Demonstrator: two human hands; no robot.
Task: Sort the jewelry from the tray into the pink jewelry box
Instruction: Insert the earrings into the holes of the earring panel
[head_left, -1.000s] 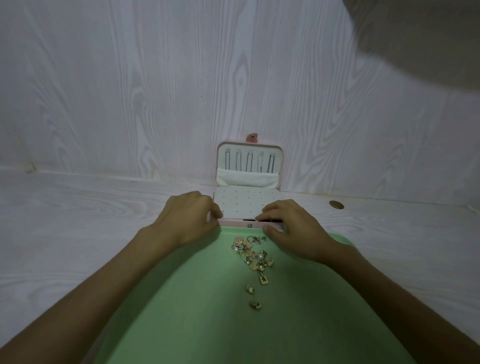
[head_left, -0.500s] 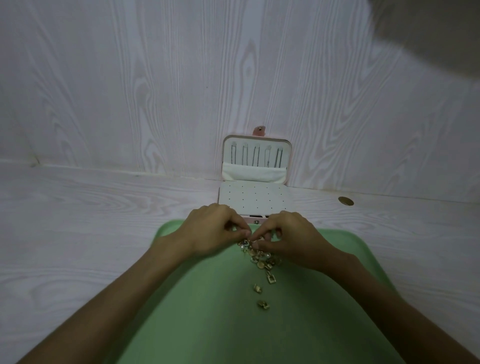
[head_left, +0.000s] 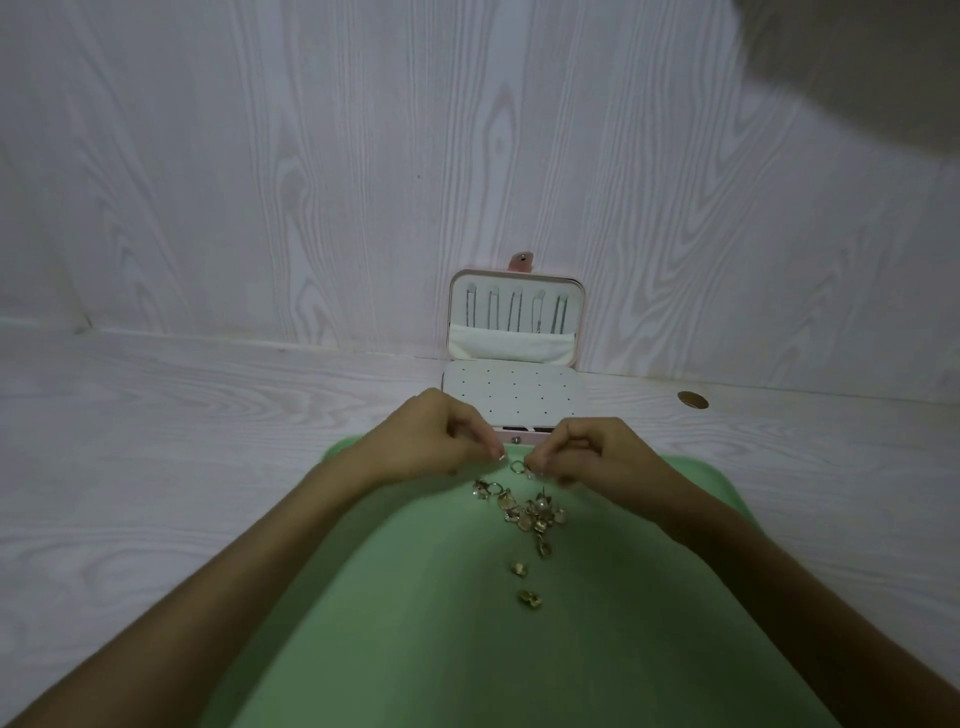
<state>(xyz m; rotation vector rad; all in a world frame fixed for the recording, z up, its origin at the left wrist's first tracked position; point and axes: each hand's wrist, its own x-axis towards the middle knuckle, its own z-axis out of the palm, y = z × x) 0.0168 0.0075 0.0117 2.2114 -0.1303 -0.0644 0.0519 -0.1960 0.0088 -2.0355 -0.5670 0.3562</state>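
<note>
Left hand (head_left: 426, 441): fingers curled, fingertips pinched just beside a small ring; whether they hold it, I cannot tell.
Right hand (head_left: 592, 452): fingers curled, pinching the small ring (head_left: 516, 466) above the pile.
Jewelry pile (head_left: 524, 506): gold pieces clustered on the far part of the green tray (head_left: 415, 649), two stray pieces nearer.
Pink jewelry box (head_left: 514, 364): open beyond the tray, lid upright against the wall, dotted white panel flat; both hands cover its front edge.
Table (head_left: 156, 441): pale wood grain, with a round hole (head_left: 693, 399) right of the box.
Wall (head_left: 311, 156): same wood grain, dark shadow at upper right.
</note>
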